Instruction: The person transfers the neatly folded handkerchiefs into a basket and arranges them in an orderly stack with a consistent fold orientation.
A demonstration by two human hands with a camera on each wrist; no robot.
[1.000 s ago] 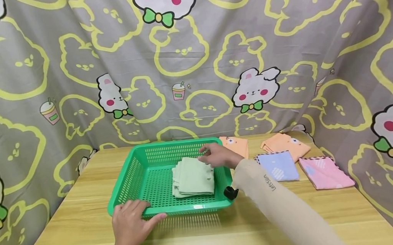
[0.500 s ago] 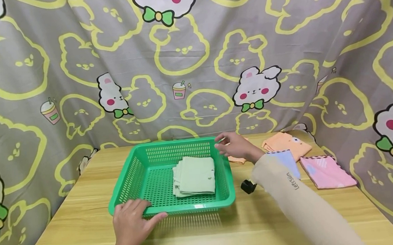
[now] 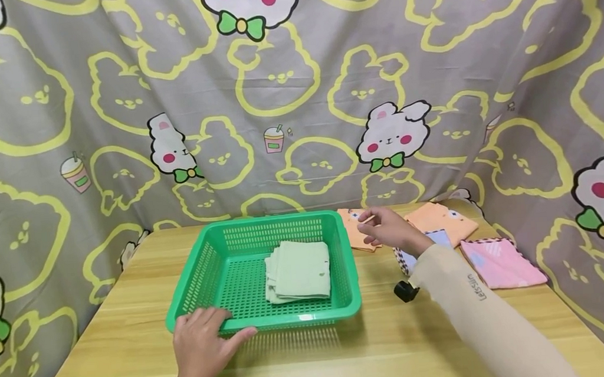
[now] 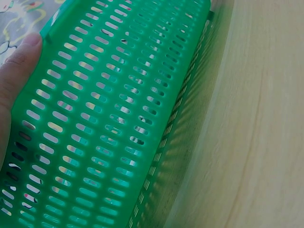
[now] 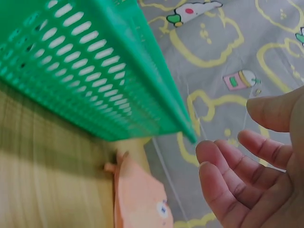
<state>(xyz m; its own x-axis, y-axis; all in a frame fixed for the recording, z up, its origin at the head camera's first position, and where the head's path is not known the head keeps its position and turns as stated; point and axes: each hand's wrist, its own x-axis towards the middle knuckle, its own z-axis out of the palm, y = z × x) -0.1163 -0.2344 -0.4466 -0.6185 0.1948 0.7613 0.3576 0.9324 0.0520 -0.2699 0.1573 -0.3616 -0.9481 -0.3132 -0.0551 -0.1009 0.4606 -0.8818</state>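
Note:
A green slotted basket (image 3: 227, 324) stands mid-table with a folded pale green towel (image 3: 299, 271) inside. My left hand (image 3: 205, 338) holds its front left rim, fingers over the edge and thumb (image 4: 14, 71) flat against the outer wall (image 4: 109, 118). Just right of the basket (image 5: 95, 71), my right hand (image 3: 385, 226) hovers empty with fingers loosely curled, over an orange cloth (image 3: 354, 224). The right wrist view shows that hand (image 5: 247, 166) bare-palmed, with the orange cloth (image 5: 137, 194) below it.
A second orange cloth (image 3: 443, 220), a blue cloth (image 3: 441, 238) partly behind my sleeve, and a pink cloth (image 3: 499, 263) lie at the right. A patterned curtain (image 3: 294, 94) closes off the back and sides. Bare wooden table (image 3: 347, 356) runs along the front.
My right hand has left the green towel, passed over the basket's right rim and now hangs above the orange cloth. The left hand and the basket have not moved.

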